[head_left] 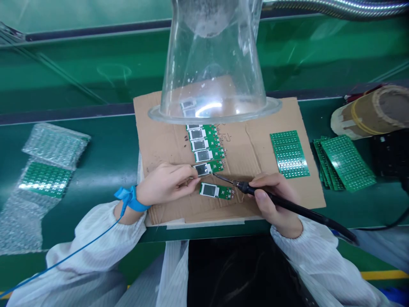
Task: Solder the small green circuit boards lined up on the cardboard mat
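My right hand [276, 200] is closed round the black handle of a soldering iron [284, 202]. The iron's metal tip points left and reaches the lower edge of a small green circuit board with a grey screen [217, 165]. At that board's left end, my left hand [169, 184] is closed in a pinch, and what lies between its fingertips is too small to make out. A blue wrist strap [137, 200] with a cord is round my left wrist. Just below the tip lies a separate circuit board [217, 191]. Above, several similar boards [204, 145] form a column.
A clear extraction hood [214, 85] hangs over the cardboard sheet [249, 149], covering the column's top. Green board panels [290, 153] lie right, with a stack of panels [348, 162] beyond. A cardboard roll [370, 111] stands far right. Bubble-wrapped panels [56, 145] lie left.
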{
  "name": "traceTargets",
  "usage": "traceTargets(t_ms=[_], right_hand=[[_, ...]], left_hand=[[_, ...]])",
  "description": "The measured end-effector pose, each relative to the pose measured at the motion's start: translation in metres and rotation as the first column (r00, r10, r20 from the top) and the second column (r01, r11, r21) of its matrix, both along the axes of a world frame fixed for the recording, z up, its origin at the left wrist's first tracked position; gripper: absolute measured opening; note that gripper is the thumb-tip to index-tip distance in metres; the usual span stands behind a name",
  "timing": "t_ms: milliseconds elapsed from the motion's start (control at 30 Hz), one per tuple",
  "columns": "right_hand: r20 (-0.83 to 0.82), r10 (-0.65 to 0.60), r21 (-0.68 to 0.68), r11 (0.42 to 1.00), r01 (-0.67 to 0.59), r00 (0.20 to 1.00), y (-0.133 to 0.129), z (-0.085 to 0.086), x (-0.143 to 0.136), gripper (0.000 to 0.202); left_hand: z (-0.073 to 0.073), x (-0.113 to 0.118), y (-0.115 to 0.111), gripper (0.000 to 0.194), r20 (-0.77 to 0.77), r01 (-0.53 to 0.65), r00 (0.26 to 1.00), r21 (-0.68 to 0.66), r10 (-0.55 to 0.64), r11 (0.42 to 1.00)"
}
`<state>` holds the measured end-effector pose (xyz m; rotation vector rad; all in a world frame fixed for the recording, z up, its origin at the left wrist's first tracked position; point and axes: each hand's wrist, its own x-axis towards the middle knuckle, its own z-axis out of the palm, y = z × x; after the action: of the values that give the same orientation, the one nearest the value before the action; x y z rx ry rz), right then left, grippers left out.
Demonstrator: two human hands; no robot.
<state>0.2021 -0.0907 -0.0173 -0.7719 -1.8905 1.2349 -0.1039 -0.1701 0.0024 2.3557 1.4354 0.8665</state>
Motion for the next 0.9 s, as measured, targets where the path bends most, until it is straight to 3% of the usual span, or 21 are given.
traceTargets(t_ms=[133, 267, 500, 700, 900], right_hand=[[-0.069, -0.067, -0.040, 0.997, 0.065, 0.995, -0.001, -0.011, 0.004, 0.010], [-0.090, -0.102, -0.061, 0.993, 0.097, 0.991, -0.001, -0.015, 0.005, 0.010], [-0.049, -0.177, -0.057, 0.983, 0.174, 0.983, 0.009, 0.006, 0.005, 0.010], [0.000, -0.145, -0.002, 0.990, 0.145, 0.990, 0.023, 0.005, -0.007, 0.010], [0.039, -0.051, 0.083, 0.995, 0.047, 0.998, 0.024, 0.002, -0.011, 0.004]], left_hand=[[0.002, -0.004, 0.000, 0.011, 0.015, -0.044, 0.999, 0.007, 0.044, 0.999], [-0.001, -0.008, -0.001, 0.003, 0.056, -0.137, 0.988, -0.070, 0.141, 0.988], [-0.002, -0.002, 0.001, 0.011, 0.083, 0.043, 0.996, -0.137, -0.032, 0.990], [-0.005, 0.009, 0.004, 0.018, 0.046, -0.274, 0.960, -0.032, 0.275, 0.961], [-0.010, 0.012, 0.005, 0.015, 0.020, -0.272, 0.962, -0.011, 0.272, 0.962]])
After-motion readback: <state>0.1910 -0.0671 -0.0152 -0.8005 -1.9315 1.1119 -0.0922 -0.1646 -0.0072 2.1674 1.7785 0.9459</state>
